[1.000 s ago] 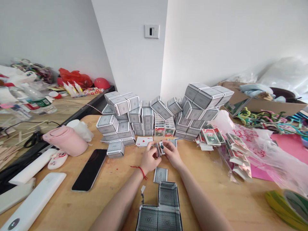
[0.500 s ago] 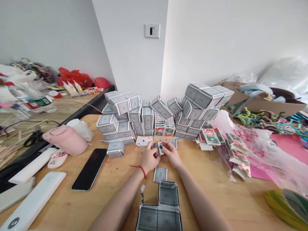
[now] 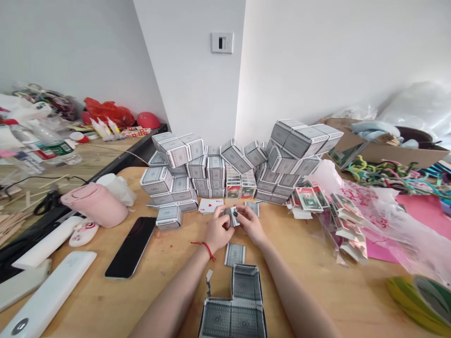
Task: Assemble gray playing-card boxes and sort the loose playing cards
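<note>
Between my two hands, over the middle of the table, is a small grey-and-white playing card piece [image 3: 231,217], partly covered by fingers. My left hand [image 3: 217,229], with a red string on its wrist, is closed on its left side. My right hand [image 3: 249,224] pinches its right side. A face-up heart card [image 3: 210,205] lies just beyond my left hand, and a grey-backed card [image 3: 252,208] is partly hidden behind my right. Nearer me lies another card [image 3: 235,254], face down. Between my forearms stands an L-shaped block of joined card boxes [image 3: 244,284].
Stacked card cubes [image 3: 176,188] stand along the back, with more card cubes [image 3: 299,141] piled to the right. A phone [image 3: 131,246] and a pink cup [image 3: 97,204] are at left. Emptied card boxes [image 3: 348,220], a plastic bag [image 3: 377,206] and tape [image 3: 423,300] lie at right.
The piece between my fingers has tilted a little and shows slightly more of its white part. Both hands stay in nearly the same place.
</note>
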Tool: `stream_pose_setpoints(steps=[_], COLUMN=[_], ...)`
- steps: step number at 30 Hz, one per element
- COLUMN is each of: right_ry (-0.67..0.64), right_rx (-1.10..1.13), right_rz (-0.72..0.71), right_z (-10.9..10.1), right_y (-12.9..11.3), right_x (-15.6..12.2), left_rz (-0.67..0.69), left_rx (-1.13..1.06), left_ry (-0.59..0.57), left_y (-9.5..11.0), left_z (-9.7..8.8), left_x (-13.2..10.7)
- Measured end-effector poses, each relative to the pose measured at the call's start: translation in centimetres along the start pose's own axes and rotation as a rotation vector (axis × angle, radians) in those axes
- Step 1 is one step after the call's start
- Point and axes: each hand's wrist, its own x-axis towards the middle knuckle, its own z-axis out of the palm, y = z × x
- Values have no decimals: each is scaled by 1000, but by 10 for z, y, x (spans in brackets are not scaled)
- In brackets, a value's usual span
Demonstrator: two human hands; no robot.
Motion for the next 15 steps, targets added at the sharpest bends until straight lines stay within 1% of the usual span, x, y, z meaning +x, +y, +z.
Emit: stream_pose_setpoints(steps=[10, 15], right_ry=[-20, -52], right_rx=[-37, -54], right_rz=[-25, -24], right_z=[2, 1], right_y=[-1, -3], right_x=[0, 0], left_rz=[-8, 7], left_rx=[27, 35], left_ry=[6, -17], left_y=[0, 1], left_z=[3, 2], left_x=[0, 0])
